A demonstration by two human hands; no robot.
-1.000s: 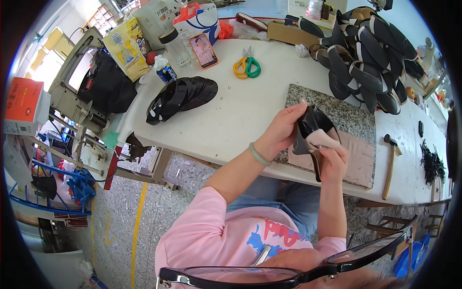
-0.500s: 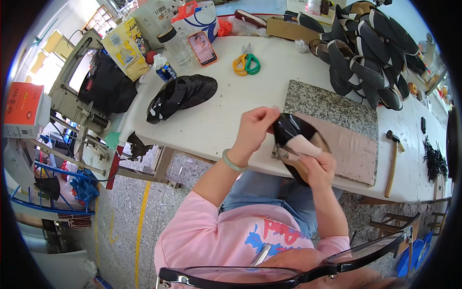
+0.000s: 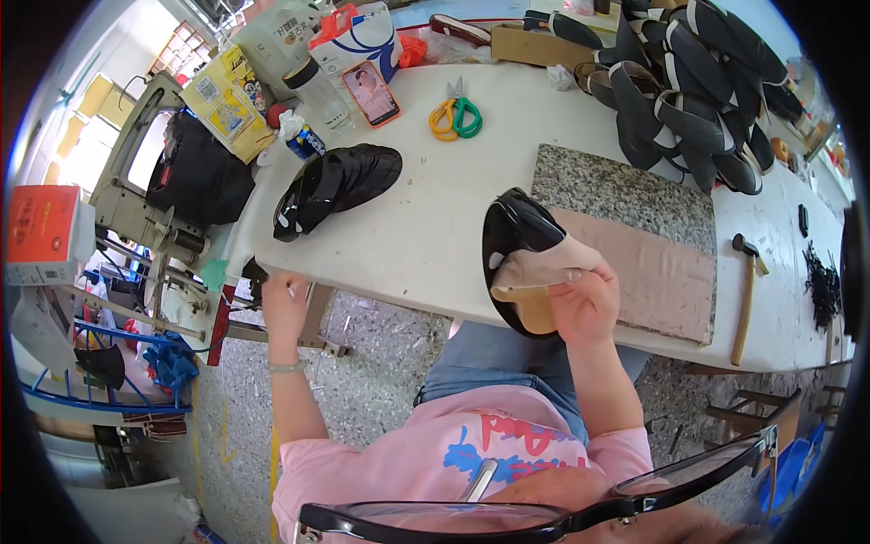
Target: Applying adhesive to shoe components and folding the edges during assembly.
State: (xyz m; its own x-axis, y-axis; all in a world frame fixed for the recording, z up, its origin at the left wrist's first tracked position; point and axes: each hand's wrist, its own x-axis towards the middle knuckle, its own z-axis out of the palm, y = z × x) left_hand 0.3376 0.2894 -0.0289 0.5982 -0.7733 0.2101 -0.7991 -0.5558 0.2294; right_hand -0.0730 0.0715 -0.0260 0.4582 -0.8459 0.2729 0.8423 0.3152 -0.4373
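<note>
My right hand (image 3: 584, 304) grips a glossy black shoe upper (image 3: 521, 222) by its beige lining, above the table's front edge. The upper stands tilted, its toe pointing away from me and its pale inside facing right. My left hand (image 3: 285, 306) is at the table's front left corner, apart from the upper. Its fingers are curled together, and a small pale spot shows at them; what they hold, if anything, I cannot make out. Farther back on the left lies a nested stack of glossy black uppers (image 3: 340, 186).
A speckled stone slab (image 3: 625, 186) with a pinkish sheet (image 3: 643, 267) lies right of the upper. Beyond are a hammer (image 3: 748, 290) and black strips (image 3: 820, 286). Scissors (image 3: 455, 118), a phone (image 3: 370, 93), a bottle (image 3: 317, 95) and piled dark shoes (image 3: 684, 100) stand farther back.
My left hand has let go of the upper's toe and moved left to the table corner. The upper, still in my right hand, has turned more upright and shifted slightly left.
</note>
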